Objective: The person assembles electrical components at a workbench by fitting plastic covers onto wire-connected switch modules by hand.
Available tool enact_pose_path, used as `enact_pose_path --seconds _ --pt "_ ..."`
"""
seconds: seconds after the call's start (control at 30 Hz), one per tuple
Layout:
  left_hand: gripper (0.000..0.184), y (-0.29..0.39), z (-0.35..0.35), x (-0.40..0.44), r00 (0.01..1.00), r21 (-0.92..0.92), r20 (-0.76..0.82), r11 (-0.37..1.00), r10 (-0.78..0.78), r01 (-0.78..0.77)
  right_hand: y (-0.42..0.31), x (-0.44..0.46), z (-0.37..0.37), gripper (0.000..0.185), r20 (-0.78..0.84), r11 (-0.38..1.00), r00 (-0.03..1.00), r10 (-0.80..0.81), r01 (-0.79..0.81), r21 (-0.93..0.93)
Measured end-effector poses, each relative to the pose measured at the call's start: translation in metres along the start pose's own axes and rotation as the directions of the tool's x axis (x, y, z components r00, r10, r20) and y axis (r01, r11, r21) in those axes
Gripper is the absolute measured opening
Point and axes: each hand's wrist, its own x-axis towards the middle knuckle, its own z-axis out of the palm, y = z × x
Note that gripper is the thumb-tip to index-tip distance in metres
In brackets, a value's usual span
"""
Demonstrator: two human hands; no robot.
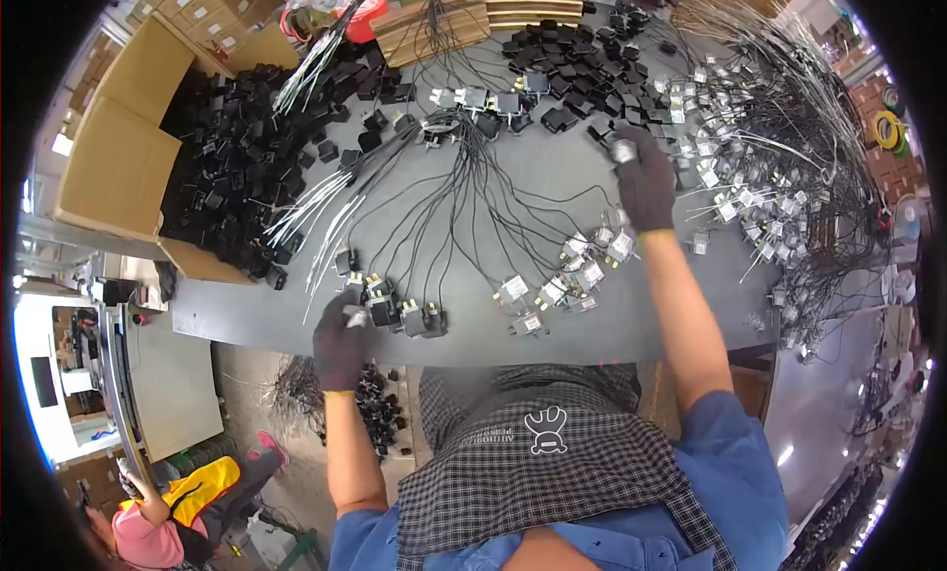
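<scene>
My left hand (338, 342), in a dark glove, is at the front left of the grey table, its fingers curled in. Beside it lie black-cased plug units (412, 318) with brass-coloured prongs. My right hand (647, 181), gloved too, is farther out to the right with its fingers bent together, close to the black plastic casings (582, 73). A whitish patch shows at the thumb side of each hand; what the fingers hold is hidden. Between my hands lie uncased white plug units (577, 273) on thin black cables (464, 177) running to a bundle.
A cardboard box (123, 152) spills black casings (232, 167) at the left. Many wired white units (774, 211) are heaped at the right. Wooden boards (434, 27) stand at the back. Another person (163, 522) is at the lower left, by another table (173, 384).
</scene>
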Motion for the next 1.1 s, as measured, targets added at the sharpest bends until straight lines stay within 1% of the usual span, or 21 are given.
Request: enact_pose_path --seconds 0.03,0.1,0.17,0.2,0.27,0.37,0.43,0.57,0.63,0.7,0.73,0.77,0.83,0.87,0.9,0.93,0.97,1.0,1.03,1.07,1.1 --pt "0.044 0.017 0.000 -0.008 1.000 -0.003 -0.008 1.000 0.011 -0.011 0.005 0.018 -0.006 0.028 -0.008 0.977 0.998 0.055 -0.055 -0.206" --pt "0.049 0.070 0.015 -0.037 0.943 0.225 -0.290 0.969 0.165 -0.100 0.056 0.043 0.004 0.032 0.017 0.936 0.990 -0.143 0.141 -0.322" --pt "0.066 0.082 0.050 -0.052 0.855 0.222 -0.198 0.871 0.480 -0.438 0.056 0.054 0.029 0.034 0.128 0.953 0.982 -0.141 0.169 -0.251" --pt "0.067 0.088 0.064 -0.069 0.950 0.088 0.013 0.946 0.312 -0.312 0.055 0.059 0.041 0.036 0.235 0.965 0.962 -0.140 0.186 -0.184" --pt "0.060 0.104 0.092 -0.074 0.878 0.023 0.235 0.900 0.418 -0.434 0.071 0.074 0.077 0.037 0.268 0.932 0.942 -0.201 0.269 -0.243" --pt "0.063 0.088 0.129 -0.064 0.848 0.166 0.451 0.907 0.279 -0.387 0.044 0.082 0.093 0.045 0.366 0.885 0.905 -0.215 0.339 -0.318" --pt "0.064 0.075 0.130 -0.054 0.867 0.192 0.391 0.894 0.308 -0.404 0.041 0.085 0.105 0.046 0.493 0.718 0.846 -0.203 0.471 -0.513" --pt "0.060 0.061 0.118 -0.042 0.923 0.309 0.274 0.885 0.269 -0.349 0.033 0.089 0.096 0.044 0.574 0.649 0.816 0.063 0.404 -0.644" --pt "0.053 0.056 0.113 -0.031 0.929 0.271 0.066 0.889 0.364 -0.368 0.040 0.086 0.085 0.046 0.580 0.625 0.803 0.133 0.386 -0.678" --pt "0.056 0.049 0.111 -0.026 0.921 0.228 -0.005 0.897 0.389 -0.378 0.079 0.082 0.072 0.051 0.444 0.702 0.861 -0.248 0.476 -0.530" --pt "0.056 0.052 0.113 -0.028 0.922 0.225 -0.006 0.899 0.388 -0.377 0.034 0.079 0.049 0.056 0.432 0.819 0.900 0.057 0.205 -0.536" --pt "0.057 0.059 0.114 -0.034 0.918 0.146 0.032 0.907 0.396 -0.396 0.042 0.079 0.046 0.056 0.434 0.816 0.899 0.059 0.207 -0.539" --pt "0.059 0.076 0.118 -0.049 0.917 0.065 0.073 0.915 0.393 -0.398 0.077 0.079 0.034 0.053 0.102 0.967 0.994 -0.026 0.051 -0.250" --pt "0.062 0.087 0.122 -0.055 0.908 0.063 0.161 0.914 0.388 -0.402 0.098 0.081 0.026 0.041 0.113 0.995 0.991 0.073 -0.064 -0.076" --pt "0.066 0.095 0.126 -0.059 0.890 0.059 0.251 0.912 0.380 -0.407 0.030 0.061 -0.002 0.033 0.218 0.840 0.888 0.405 -0.456 0.295" --pt "0.070 0.100 0.131 -0.060 0.893 0.110 0.317 0.923 0.319 -0.369 0.070 0.063 -0.014 0.032 0.428 0.639 0.855 0.293 -0.508 0.578" --pt "0.070 0.109 0.131 -0.061 0.892 0.109 0.321 0.924 0.317 -0.368 0.110 0.065 -0.028 0.031 0.569 0.339 0.816 0.104 -0.567 0.751" --pt "0.071 0.121 0.129 -0.063 0.853 0.177 0.451 0.911 0.262 -0.374 0.087 0.053 -0.033 0.031 0.568 0.340 0.816 0.110 -0.568 0.750" --pt "0.073 0.131 0.129 -0.065 0.799 0.240 0.570 0.890 0.194 -0.387 0.033 0.030 -0.041 0.030 0.488 0.316 0.830 0.271 -0.556 0.769" --pt "0.077 0.138 0.133 -0.065 0.751 0.252 0.658 0.924 0.055 -0.289 0.001 0.011 -0.048 0.030 0.393 0.297 0.815 0.425 -0.536 0.790" --pt "0.077 0.136 0.137 -0.068 0.746 0.246 0.663 0.924 0.061 -0.294 0.003 0.000 -0.052 0.030 0.385 0.302 0.817 0.430 -0.532 0.791"
